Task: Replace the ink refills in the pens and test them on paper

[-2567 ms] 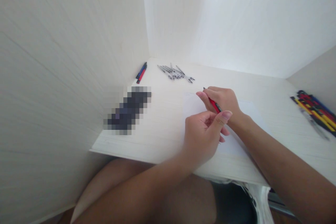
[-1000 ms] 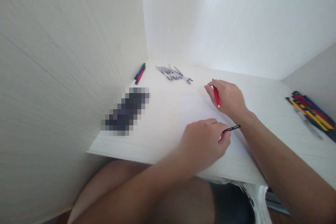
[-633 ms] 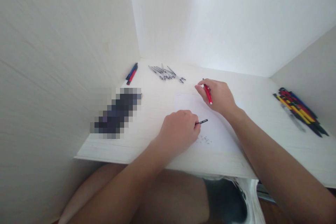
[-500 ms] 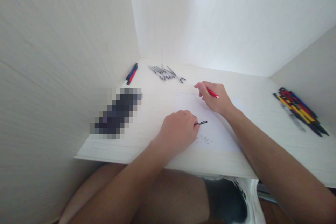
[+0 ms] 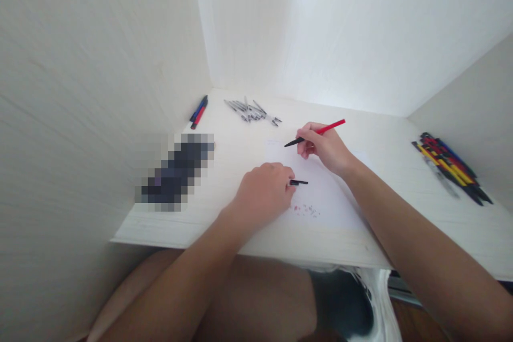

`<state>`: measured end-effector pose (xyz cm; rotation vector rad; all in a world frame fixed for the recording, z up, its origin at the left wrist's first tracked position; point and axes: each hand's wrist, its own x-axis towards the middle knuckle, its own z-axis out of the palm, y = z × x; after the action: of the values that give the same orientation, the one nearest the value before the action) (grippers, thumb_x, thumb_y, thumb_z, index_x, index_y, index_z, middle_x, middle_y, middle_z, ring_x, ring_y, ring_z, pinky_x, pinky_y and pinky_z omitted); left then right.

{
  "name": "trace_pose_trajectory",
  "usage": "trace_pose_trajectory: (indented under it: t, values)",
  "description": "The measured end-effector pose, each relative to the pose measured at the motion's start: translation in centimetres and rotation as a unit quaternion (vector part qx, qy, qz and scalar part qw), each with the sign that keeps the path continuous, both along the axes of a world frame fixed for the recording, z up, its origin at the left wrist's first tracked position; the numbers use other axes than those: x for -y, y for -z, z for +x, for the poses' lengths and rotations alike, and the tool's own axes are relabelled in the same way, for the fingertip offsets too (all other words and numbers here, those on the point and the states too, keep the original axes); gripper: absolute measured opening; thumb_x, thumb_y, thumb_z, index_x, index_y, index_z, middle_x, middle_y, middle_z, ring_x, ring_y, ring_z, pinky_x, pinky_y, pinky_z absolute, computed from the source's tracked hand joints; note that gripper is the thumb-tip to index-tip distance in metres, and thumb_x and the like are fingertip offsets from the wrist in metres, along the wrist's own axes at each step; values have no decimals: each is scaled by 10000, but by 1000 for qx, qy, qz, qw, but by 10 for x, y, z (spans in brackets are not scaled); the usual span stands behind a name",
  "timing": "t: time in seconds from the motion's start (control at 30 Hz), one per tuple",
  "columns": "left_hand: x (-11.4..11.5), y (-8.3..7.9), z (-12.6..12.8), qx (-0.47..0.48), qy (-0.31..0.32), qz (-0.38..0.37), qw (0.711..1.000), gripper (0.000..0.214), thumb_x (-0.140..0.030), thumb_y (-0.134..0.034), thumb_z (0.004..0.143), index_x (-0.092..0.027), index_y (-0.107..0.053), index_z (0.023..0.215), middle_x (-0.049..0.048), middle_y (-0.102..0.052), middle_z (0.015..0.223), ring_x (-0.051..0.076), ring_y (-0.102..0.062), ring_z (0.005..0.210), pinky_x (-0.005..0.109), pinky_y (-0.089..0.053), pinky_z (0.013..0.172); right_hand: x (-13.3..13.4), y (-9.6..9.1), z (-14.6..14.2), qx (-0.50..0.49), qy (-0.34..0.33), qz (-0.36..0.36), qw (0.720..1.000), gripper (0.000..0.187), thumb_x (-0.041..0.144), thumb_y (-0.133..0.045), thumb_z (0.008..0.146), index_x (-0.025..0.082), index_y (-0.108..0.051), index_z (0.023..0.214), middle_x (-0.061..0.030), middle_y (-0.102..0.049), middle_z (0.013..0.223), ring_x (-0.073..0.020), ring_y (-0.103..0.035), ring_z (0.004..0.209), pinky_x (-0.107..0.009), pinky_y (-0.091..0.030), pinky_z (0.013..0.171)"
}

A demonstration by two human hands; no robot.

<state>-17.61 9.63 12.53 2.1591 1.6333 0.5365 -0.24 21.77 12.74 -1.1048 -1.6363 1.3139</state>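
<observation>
My right hand is closed around a red pen with a black tip, which points left just above a white sheet of paper. My left hand rests as a loose fist on the sheet's left edge and pinches a small black pen cap. Small scribbled marks lie on the paper just right of my left hand.
Several grey pens lie at the back of the white desk. A blue and a red pen lie by the left wall. Several coloured pens lie at the right. A blurred dark object sits at the left.
The black cap came off the red pen and stayed in my left hand, which moved left. My right hand turned the pen so its tip points left over the paper.
</observation>
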Motion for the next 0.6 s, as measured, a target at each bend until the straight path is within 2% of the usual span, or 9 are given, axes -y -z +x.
trace_pose_trajectory:
  t: [0.17,0.3,0.43,0.6]
  values:
    - [-2,-7,-10,16,-56,-6,998,140,-315,-639,946,-220,-733,907,50,-760,941,263,-674,873,392,-489,779,3,-7,1,-57,-49,-61,995,405,569,-652,882,194,-640,731,-48,-625,510,-159,-530,429,-296,-385,452]
    - [-3,-6,-8,7,-78,-9,997,230,-420,-624,969,-214,-724,945,76,-756,944,286,-676,864,409,-477,765,11,-14,-2,-42,-86,-77,992,473,618,-564,919,200,-647,713,-47,-605,483,-160,-499,403,-302,-393,463]
    - [-5,1,-6,16,-85,4,996,297,-485,-615,976,-209,-723,990,86,-754,930,302,-679,889,411,-467,772,17,-17,-5,-32,-105,-102,989,438,546,-528,945,196,-651,712,-54,-605,479,-166,-499,399,-296,-396,454]
    - [-7,1,-5,9,-77,13,997,355,-477,-526,1029,-193,-728,963,84,-726,859,250,-637,752,347,-369,653,18,-15,-6,-46,-147,-139,978,278,425,-609,881,199,-614,719,-58,-649,511,-162,-520,400,-277,-379,438]
